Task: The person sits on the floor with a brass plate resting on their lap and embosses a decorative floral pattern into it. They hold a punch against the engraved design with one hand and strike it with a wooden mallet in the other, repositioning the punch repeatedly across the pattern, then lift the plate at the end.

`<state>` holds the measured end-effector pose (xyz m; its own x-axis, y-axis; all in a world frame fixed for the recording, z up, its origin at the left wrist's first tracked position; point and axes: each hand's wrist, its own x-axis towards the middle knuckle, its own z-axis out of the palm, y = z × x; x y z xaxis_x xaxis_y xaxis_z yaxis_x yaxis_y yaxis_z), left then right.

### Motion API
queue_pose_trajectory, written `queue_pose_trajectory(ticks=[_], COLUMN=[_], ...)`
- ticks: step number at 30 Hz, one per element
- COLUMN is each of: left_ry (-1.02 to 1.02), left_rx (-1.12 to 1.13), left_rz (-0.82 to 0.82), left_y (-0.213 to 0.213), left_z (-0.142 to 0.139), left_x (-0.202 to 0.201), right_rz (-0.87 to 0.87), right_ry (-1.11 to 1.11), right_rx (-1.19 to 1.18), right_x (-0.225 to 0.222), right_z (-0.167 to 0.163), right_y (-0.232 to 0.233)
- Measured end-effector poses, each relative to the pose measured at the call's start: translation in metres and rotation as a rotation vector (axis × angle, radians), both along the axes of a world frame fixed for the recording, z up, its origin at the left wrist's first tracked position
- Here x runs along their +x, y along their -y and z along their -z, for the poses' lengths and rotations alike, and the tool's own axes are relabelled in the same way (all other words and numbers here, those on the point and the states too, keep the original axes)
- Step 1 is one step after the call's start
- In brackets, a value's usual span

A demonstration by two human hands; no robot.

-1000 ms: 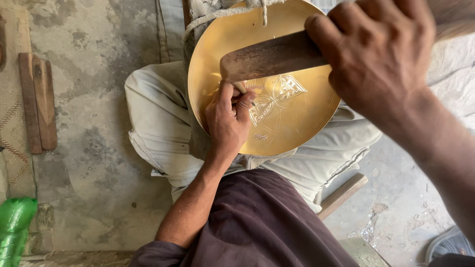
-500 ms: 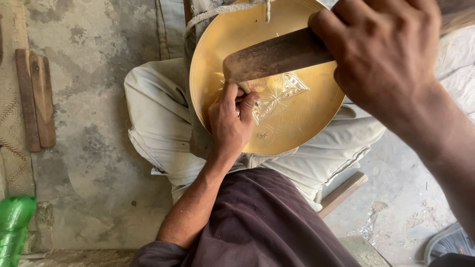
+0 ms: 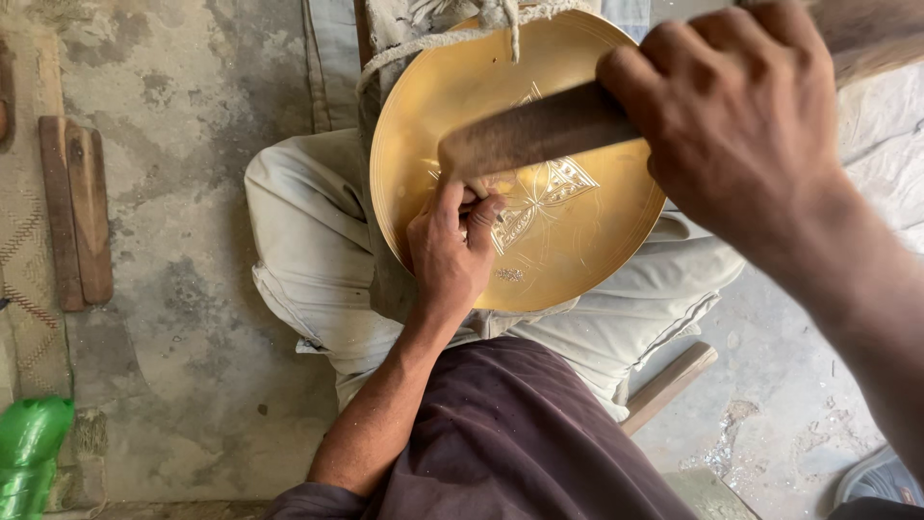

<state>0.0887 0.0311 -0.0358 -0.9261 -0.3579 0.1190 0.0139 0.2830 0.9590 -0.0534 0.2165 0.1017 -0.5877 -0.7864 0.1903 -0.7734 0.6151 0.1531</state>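
Lower now than half a second ago, the wooden mallet (image 3: 539,130) sits over the left hand (image 3: 452,255), whose fingers pinch a mostly hidden chisel against the brass plate (image 3: 597,241) on the lap. Right hand (image 3: 736,125) wraps the handle; short, square taps keep lines clean.

Brass-coloured metal plate (image 3: 577,241), smooth with a soft satin sheen, brighter and finely scratched where an engraved pattern runs at its centre. Across its upper part, a dark wooden mallet (image 3: 539,135), matt and worn. Left of the plate, rough, stained concrete floor (image 3: 192,289), dull weathered wooden strips (image 3: 77,221) and glossy green plastic (image 3: 29,453).
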Motion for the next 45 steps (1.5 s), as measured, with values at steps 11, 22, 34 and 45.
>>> queue_pose_trajectory(ticks=[11, 22, 34, 45], left_ry=[0.011, 0.021, -0.013, 0.008], left_rx=[0.016, 0.027, -0.008, -0.002], left_rz=[0.015, 0.021, 0.03, 0.033], left_y=[-0.003, -0.002, -0.003, -0.002], left_z=[0.002, -0.003, 0.001, 0.002], left_x=[0.003, 0.002, 0.004, 0.002], right_rz=[0.053, 0.028, -0.01, 0.111], right_ry=[0.034, 0.029, 0.0, -0.031], right_rx=[0.012, 0.113, 0.004, 0.126], right_x=[0.003, 0.003, 0.009, 0.016], right_z=[-0.006, -0.01, -0.011, -0.017], right_y=[0.003, 0.009, 0.012, 0.015])
